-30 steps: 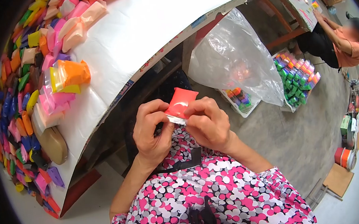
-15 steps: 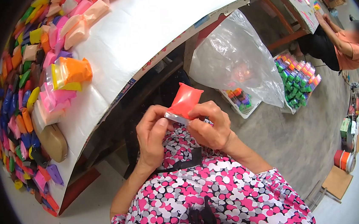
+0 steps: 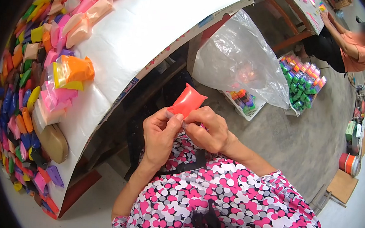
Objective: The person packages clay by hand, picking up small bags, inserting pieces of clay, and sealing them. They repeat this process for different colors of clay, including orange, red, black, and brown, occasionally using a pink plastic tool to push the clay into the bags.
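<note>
A small plastic packet with a coral-red filling point(image 3: 188, 101) is held up over my lap, its filled end pointing away from me. My left hand point(image 3: 160, 135) pinches the packet's clear lower edge between thumb and fingers. On the other side, my right hand point(image 3: 210, 129) grips the same edge, its fingers bent and close to the left thumb. The fingers largely cover that edge. To the left on the white table point(image 3: 140, 26) lies a stack of packets, with an orange packet point(image 3: 76, 69) on top of yellow and pink ones.
Many coloured packets point(image 3: 25, 101) pile along the table's left side, near a tan oval object point(image 3: 54, 142). A clear plastic bag point(image 3: 233, 53) hangs right of the table. Crates of packets point(image 3: 303, 81) stand on the floor. A person point(image 3: 350, 47) works at another table.
Both hands have drawn closer together on the packet's clear edge, which is now mostly covered. The packet has tilted slightly to the right.
</note>
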Demonstrator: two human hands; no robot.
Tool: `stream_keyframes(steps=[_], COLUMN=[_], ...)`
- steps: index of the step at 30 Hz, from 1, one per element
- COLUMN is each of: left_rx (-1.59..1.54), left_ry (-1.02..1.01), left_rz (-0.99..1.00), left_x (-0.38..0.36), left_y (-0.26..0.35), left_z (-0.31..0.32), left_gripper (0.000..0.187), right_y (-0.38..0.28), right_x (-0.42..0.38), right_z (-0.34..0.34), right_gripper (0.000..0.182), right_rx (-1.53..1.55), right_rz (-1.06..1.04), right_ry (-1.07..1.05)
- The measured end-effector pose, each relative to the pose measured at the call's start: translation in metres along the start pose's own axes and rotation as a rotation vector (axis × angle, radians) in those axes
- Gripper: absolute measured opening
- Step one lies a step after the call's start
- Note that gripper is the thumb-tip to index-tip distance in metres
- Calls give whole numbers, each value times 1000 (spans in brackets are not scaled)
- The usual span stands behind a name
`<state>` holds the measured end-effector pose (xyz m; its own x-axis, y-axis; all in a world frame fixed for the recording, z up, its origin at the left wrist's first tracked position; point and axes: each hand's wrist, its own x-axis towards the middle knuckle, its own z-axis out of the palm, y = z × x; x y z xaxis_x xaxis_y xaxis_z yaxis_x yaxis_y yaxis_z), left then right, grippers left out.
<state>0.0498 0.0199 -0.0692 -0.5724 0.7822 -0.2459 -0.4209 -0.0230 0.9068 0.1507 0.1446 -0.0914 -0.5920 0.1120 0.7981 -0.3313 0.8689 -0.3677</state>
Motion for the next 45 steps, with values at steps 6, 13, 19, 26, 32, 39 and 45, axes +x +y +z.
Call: stream_keyframes(steps=[6,13,19,26,32,39,45], left_rx=[24,50,107,13,-1,4,42], left_ry=[19,9,29,92,194,137,117], left_rz=[-50,-31,-30,17,-53,-41,-22], left_x=[1,1,0,3,2,0,-2], left_y=[3,4,6,-6,-7,-7,-6], left_z=[1,-1,1,0,3,-4,-3], left_gripper=[18,29,18,22,28,41,36], right_y=[-1,0,0,-4,-1,1,-1], right_x=[-3,-4,-7,-10,-11,-11,-12], right_z=[4,6,5,9,11,12,13], right_gripper=[21,22,21,23,26,26,25], right_rx=[19,17,11,32,44,62,47], right_rz=[56,61,38,33,26,-28,-48], right_ry=[19,27,-33,-70,-59,-59,-59])
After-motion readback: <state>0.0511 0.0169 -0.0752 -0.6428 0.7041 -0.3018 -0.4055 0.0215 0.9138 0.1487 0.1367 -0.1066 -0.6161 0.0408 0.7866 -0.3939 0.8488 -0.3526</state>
